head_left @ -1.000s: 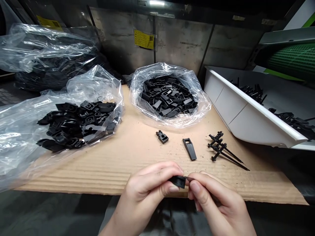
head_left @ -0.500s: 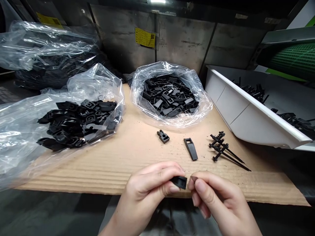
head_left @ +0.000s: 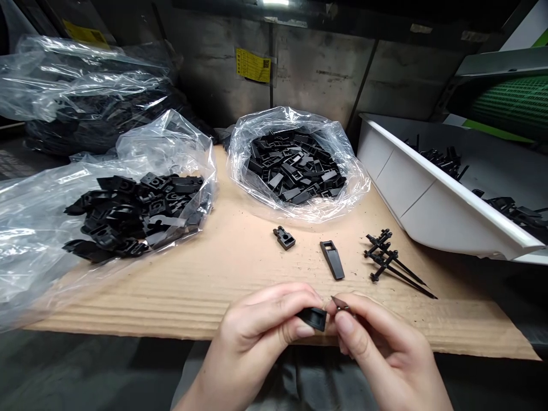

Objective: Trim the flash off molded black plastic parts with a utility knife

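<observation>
Between the thumb and fingers of my left hand (head_left: pixel 265 322) is a black plastic part (head_left: pixel 313 318), its hollow end facing right. My right hand (head_left: pixel 377 337), close beside it, pinches a small dark pointed piece (head_left: pixel 340 303), mostly covered by the fingertips. Just beyond my hands, a wedge-shaped black clip (head_left: pixel 333 260) with a square opening lies on the cardboard (head_left: pixel 240 257). To its left rests a small black block (head_left: pixel 283 238) with a round hole. A black plastic sprue (head_left: pixel 385 257) with long thin stems lies to the right.
An open clear bag (head_left: pixel 359 181) of black clips stands at the back middle. At left, another clear bag (head_left: pixel 38 240) spills curved black parts (head_left: pixel 124 217). A white bin (head_left: pixel 432 197) with black pieces borders the right side. More bagged parts (head_left: pixel 98 114) are piled at the back left.
My right fingers have shifted, and the small pointed piece has turned to show more of itself, its tip raised. My left hand and its black part have barely moved.
</observation>
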A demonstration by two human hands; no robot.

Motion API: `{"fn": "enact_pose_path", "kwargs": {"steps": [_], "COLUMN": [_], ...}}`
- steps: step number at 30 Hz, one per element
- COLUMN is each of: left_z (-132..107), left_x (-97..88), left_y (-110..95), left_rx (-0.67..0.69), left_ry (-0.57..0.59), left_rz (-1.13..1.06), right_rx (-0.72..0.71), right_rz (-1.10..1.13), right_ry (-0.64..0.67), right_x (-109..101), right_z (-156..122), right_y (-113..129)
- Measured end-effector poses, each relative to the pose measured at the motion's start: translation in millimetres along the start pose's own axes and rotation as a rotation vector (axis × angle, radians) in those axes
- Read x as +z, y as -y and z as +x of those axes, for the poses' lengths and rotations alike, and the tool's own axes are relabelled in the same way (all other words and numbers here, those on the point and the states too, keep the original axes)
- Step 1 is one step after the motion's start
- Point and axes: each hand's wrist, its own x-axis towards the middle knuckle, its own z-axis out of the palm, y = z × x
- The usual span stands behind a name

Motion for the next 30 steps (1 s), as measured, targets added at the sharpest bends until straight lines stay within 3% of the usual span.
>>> {"fn": "enact_pose_path", "kwargs": {"steps": [5,7,11,15,18,26,30], "left_z": [0,0,2,1,-1,1,1], "left_x": [3.2,5.3,6.3,3.4,2.2,0.7,0.1], "left_y": [2,2,1,1,2,0,-1], "left_rx": [0.014,0.048,0.042,-0.07,-0.117,-0.085,-0.088], "left_ry": [-0.047,-0.063,-0.058,0.036,0.065,0.051,0.063], "left_rz": [0.072,0.101,0.097,0.081,0.051,0.0,-0.011], "right_rx": [-0.095,-0.088,-0.091,-0.137,-0.07,-0.002,0.228], "right_rz": [-0.097,-0.119,-0.133,-0.185,-0.192,0.019,0.229], "right_ry": [-0.15,-0.143,-0.006,-0.097,-0.119,0.029,0.075], "right_x": [-2,-1,4,3,0,4,7], "right_z": [-2,-1,5,6,6,7,8], "right_y": [3,4,4,3,2,5,5]}}
